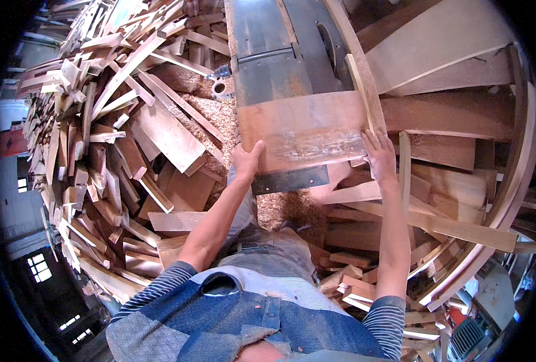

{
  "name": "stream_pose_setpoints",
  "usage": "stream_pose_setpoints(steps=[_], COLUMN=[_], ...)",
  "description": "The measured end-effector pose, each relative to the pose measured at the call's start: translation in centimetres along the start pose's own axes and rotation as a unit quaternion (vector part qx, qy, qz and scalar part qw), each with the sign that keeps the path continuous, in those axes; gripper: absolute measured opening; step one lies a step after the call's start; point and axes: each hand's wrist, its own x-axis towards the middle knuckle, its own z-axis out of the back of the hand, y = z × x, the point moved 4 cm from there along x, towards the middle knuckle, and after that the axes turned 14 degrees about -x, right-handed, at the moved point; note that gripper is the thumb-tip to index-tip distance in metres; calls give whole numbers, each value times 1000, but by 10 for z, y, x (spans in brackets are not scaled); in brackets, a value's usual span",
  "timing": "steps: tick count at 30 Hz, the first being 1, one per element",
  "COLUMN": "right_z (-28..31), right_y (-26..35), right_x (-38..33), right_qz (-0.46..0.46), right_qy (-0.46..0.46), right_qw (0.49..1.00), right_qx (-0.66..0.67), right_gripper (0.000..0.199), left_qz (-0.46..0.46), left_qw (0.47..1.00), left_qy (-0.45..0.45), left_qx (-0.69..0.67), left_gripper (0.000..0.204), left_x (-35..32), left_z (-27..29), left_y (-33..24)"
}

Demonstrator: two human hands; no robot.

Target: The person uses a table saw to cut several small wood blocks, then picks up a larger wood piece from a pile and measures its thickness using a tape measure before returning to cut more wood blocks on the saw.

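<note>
A wide wooden board (298,123) lies flat on the metal bed of a jointer (265,33), with paler, rough patches near its closest edge. My left hand (247,160) grips the near left corner, thumb on top and the other fingers mostly hidden at the side. At the near right corner, my right hand (379,154) holds the board, its fingers stretched along the edge beside an upright wooden strip (366,90). Beyond the board, a dark slot with a bar (265,54) crosses the metal bed. The bed's near metal lip (292,180) shows below the board.
Offcuts (108,145) are heaped high on the left. Wood shavings (280,208) cover the floor under the machine and along its left side. Wide planks (449,114) are stacked at the right, with a long batten (455,228) jutting out near my right forearm.
</note>
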Motion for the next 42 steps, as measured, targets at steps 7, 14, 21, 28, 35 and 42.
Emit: stream_pose_setpoints(steps=[7, 14, 21, 28, 35, 42], right_z=[0, -3, -4, -8, -11, -25], right_y=[1, 1, -2, -10, -16, -17], right_x=[0, 2, -2, 1, 23, 52], right_qz=[-34, -40, -45, -15, -11, -20], right_qy=[23, 45, 15, -13, -29, 25], right_qw=[999, 998, 998, 999, 999, 999], right_qx=[15, 2, 33, 30, 8, -6], right_gripper=[51, 52, 49, 46, 49, 50], left_qz=[-210, -419, -475, -489, -501, -480], left_qw=[928, 751, 710, 697, 689, 688], left_qy=[27, 326, 318, 308, 293, 290], left_qx=[307, 394, 411, 424, 433, 461], left_gripper=[89, 97, 89, 88, 88, 83], left_x=[-34, -102, -84, -80, -60, -36], left_z=[-32, -182, -214, -219, -225, -232], left_y=[-51, -86, -73, -78, -84, -92])
